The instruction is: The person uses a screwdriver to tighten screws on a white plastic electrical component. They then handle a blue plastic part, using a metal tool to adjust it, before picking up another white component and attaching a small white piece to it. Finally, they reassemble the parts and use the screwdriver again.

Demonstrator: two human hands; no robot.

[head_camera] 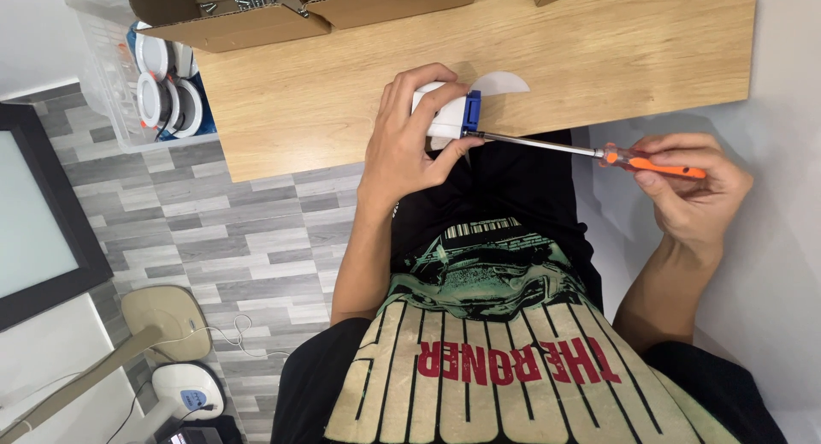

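My left hand (406, 140) grips a small white plastic part with a blue end (451, 112), held at the near edge of the wooden table (342, 93). My right hand (693, 183) holds a screwdriver (599, 151) by its orange handle. Its long metal shaft runs left, and the tip touches the blue end of the part. A white round disc (500, 83) lies on the table just behind the part.
Open cardboard boxes (248, 16) sit along the far table edge, one holding several screws. A clear bin (128, 76) of white round fittings stands left of the table. A dark framed panel (38, 213) and a lamp base (167, 320) are on the grey floor.
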